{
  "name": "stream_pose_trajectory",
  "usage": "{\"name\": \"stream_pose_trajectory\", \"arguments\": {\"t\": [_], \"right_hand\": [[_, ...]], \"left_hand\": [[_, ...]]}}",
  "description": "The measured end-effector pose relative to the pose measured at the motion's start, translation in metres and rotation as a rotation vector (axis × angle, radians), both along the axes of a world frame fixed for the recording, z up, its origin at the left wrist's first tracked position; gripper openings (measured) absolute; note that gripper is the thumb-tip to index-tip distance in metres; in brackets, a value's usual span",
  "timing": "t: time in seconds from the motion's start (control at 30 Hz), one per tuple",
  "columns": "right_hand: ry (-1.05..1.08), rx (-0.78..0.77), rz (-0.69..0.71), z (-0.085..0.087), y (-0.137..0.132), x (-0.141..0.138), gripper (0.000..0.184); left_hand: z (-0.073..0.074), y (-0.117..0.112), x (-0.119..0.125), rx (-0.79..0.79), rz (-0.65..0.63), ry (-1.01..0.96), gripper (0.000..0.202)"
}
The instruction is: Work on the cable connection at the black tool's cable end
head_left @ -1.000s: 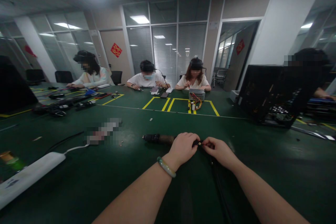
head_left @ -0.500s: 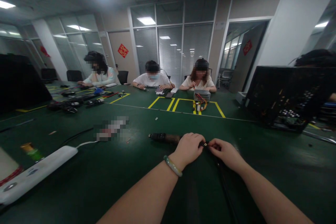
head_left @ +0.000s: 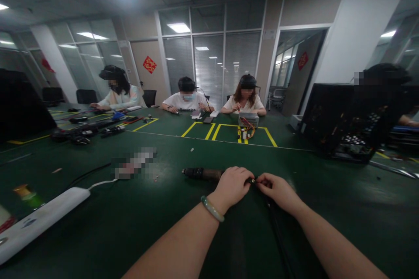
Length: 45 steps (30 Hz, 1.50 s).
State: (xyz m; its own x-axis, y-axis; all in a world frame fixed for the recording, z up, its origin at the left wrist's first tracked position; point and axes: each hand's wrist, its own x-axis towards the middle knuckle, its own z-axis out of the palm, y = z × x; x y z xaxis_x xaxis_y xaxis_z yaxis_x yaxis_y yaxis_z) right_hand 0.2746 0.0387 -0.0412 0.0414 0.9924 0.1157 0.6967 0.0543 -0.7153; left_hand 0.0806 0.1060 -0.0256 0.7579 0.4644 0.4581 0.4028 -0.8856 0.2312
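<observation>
Small part [head_left: 252, 180], pinched between the left hand [head_left: 233, 185] and the right hand [head_left: 278, 189]: too small to identify.

Dark cylindrical tool [head_left: 202, 173]: right end hidden behind the left hand. Whether it joins the small part cannot be told.

Black cable [head_left: 278, 235]: upper end hidden under the right hand, lower run lost in shadow toward the bottom edge.

Left forearm [head_left: 183, 244] and right forearm [head_left: 330, 244]: cut off by the bottom edge.

White power strip [head_left: 46, 218]: cut off at the left edge.

Pixelated patch [head_left: 134, 163] on the desk [head_left: 163, 235]: contents unreadable.

Bottle [head_left: 25, 194]: blurred, label illegible.

Small dark connector [head_left: 252, 180], tip glinting, level just above the green table [head_left: 124, 231], its black cable [head_left: 276, 231] trailing nearward
</observation>
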Motion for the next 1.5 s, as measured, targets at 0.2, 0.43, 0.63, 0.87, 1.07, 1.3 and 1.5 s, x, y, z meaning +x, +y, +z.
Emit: {"name": "stream_pose_trajectory", "arguments": {"t": [0.2,0.43,0.63,0.87,1.07,1.3,1.5], "right_hand": [[-0.005,0.025,0.003,-0.0046,0.0013,0.0025,0.019],[0.007,0.034,0.015,-0.0071,0.0020,0.0037,0.020],[0.005,0.024,0.010,-0.0061,0.0014,0.0038,0.019],[-0.006,0.034,0.000,-0.0053,0.0015,0.0022,0.018],[0.006,0.049,0.008,-0.0060,0.0016,0.0029,0.017],[0.002,0.046,-0.001,-0.0052,0.0019,0.0015,0.017],[0.010,0.057,0.001,-0.0104,0.0036,0.0035,0.016]], "left_hand": [[-0.0005,-0.0009,0.0017,-0.017,0.073,0.001,0.028],[-0.0001,0.0007,0.0011,0.013,-0.007,0.030,0.017],[-0.0024,0.0010,0.0017,0.002,0.037,-0.004,0.023],[-0.0036,0.0035,0.0016,0.001,-0.019,-0.019,0.014],[-0.0018,0.0010,0.0008,-0.006,0.012,-0.029,0.022],[-0.0034,0.0025,0.0016,0.005,-0.009,-0.006,0.015],[-0.0026,0.0016,0.0011,0.009,-0.002,-0.008,0.021]]}}
